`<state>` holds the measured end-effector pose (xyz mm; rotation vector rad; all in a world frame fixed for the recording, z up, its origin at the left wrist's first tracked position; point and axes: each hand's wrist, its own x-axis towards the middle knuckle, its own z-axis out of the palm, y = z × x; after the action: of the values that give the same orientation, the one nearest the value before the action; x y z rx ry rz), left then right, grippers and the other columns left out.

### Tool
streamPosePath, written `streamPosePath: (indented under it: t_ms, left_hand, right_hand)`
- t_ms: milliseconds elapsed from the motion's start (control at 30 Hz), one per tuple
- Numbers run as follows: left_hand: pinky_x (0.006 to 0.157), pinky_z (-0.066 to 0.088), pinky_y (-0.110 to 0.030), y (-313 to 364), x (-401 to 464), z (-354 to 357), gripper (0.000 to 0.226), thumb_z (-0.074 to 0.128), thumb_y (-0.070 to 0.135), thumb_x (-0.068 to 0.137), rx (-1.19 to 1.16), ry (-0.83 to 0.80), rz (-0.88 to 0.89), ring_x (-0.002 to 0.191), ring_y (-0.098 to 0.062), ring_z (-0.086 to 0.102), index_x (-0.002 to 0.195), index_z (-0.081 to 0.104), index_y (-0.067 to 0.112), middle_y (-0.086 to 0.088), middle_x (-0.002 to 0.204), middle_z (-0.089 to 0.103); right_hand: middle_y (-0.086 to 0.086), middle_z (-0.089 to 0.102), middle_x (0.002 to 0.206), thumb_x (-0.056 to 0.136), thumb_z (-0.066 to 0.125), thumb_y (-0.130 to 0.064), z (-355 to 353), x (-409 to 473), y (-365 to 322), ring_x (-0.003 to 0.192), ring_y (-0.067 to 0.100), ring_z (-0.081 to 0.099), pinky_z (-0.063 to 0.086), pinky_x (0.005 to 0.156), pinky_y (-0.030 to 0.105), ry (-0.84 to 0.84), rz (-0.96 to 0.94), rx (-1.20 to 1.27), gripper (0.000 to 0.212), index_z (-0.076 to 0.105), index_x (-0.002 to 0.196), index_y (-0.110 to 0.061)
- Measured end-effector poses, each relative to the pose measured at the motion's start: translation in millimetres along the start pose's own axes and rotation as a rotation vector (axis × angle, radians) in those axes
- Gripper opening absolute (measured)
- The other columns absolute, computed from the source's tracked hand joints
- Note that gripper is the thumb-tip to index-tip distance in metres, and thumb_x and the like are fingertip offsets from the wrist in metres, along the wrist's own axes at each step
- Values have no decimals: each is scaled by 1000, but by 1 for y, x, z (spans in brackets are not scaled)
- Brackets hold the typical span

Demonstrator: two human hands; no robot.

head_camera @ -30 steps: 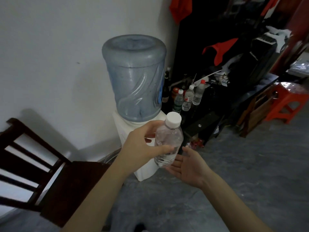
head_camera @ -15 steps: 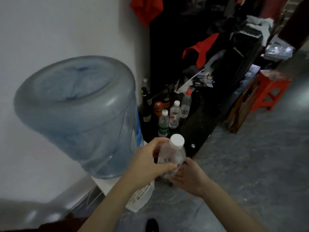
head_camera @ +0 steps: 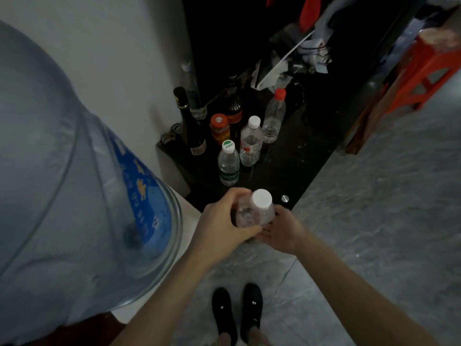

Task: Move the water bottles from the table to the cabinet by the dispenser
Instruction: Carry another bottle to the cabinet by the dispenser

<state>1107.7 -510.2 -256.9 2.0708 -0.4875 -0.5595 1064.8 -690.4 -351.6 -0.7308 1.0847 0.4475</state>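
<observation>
Carried forward since half a second ago: clear plastic water bottle with white screw cap (head_camera: 255, 212), now upright above the near edge of the black glossy cabinet top (head_camera: 294, 171), beside the large blue-tinted dispenser jug (head_camera: 74, 171). Left hand (head_camera: 220, 227) wrapped round the body; right hand (head_camera: 282, 229) half open, cupped against the side and base. Judged light, thin-walled, crushable, smooth; best held mid-body, base supported. Clear bottles with green (head_camera: 228, 164), white (head_camera: 250, 143) and red (head_camera: 274, 117) caps stand just beyond.

cabinet (head_camera: 294, 176) front bare, bottles (head_camera: 229, 163) behind
</observation>
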Motion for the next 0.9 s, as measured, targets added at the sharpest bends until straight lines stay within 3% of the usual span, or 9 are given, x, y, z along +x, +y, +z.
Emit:
streamPosePath:
  t_ms: [167, 367, 433, 500, 567, 633, 767, 833, 900]
  left_hand:
    - [88, 52, -12, -20, 38, 24, 68, 88, 35, 74, -2, 66, -67, 111, 6, 62, 132, 54, 35, 20, 122, 67]
    - [95, 54, -20, -34, 70, 58, 69, 87, 33, 75, -3, 187, -79, 116, 1, 62, 135, 54, 28, 15, 127, 66]
    - [94, 56, -21, -41, 77, 66, 69, 87, 33, 75, -30, 231, -106, 114, 1, 63, 135, 54, 28, 15, 124, 67]
    - [91, 59, -26, -46, 85, 73, 67, 88, 35, 74, -60, 283, -135, 111, 0, 65, 132, 55, 28, 14, 120, 69]
    - [89, 60, -30, -48, 90, 79, 63, 87, 38, 75, -98, 337, -159, 109, -1, 66, 129, 56, 29, 14, 116, 70]
    - [86, 61, -31, -48, 95, 86, 59, 86, 37, 77, -100, 370, -166, 107, -2, 67, 127, 57, 26, 13, 114, 70]
    - [84, 60, -27, -51, 100, 94, 54, 85, 34, 79, -111, 375, -200, 104, -4, 67, 123, 56, 25, 12, 111, 69]
    - [82, 56, -19, -51, 101, 95, 56, 85, 36, 79, -85, 357, -207, 105, -4, 65, 124, 54, 26, 12, 114, 67]
    - [85, 55, -23, -49, 102, 94, 59, 84, 39, 78, -17, 333, -211, 109, -7, 64, 126, 52, 27, 12, 119, 66]
  right_hand:
    - [18, 67, 104, 103, 38, -42, -3, 44, -31, 91, 29, 63, 49, 77, 37, -17, 35, -71, 50, 58, 124, -2]
    - [19, 62, 122, 101, 40, -43, 2, 84, -56, 101, 30, 59, 47, 72, 37, 11, -24, -57, 52, 57, 129, -3]
    - [18, 63, 113, 100, 39, -45, 2, 95, -61, 97, 28, 59, 46, 73, 37, 33, -73, -65, 52, 59, 122, -4]
    - [13, 65, 103, 101, 37, -47, 3, 99, -64, 94, 25, 59, 47, 80, 37, 55, -93, -75, 48, 62, 112, -7]
    - [10, 67, 111, 102, 34, -46, 3, 100, -66, 111, 25, 58, 43, 104, 40, 65, -114, -71, 48, 65, 107, -10]
    - [10, 65, 120, 104, 31, -44, 1, 102, -65, 121, 25, 53, 34, 115, 41, 30, -136, -76, 49, 65, 108, -9]
    - [10, 59, 117, 102, 35, -40, -4, 102, -68, 113, 25, 50, 31, 115, 44, 9, -159, -122, 41, 57, 122, -11]
    - [7, 62, 111, 100, 40, -37, -8, 103, -70, 107, 23, 54, 34, 113, 44, 28, -170, -181, 29, 55, 114, -17]
    - [4, 66, 111, 99, 43, -32, -7, 91, -72, 109, 21, 56, 36, 113, 44, 51, -184, -256, 27, 61, 110, -16]
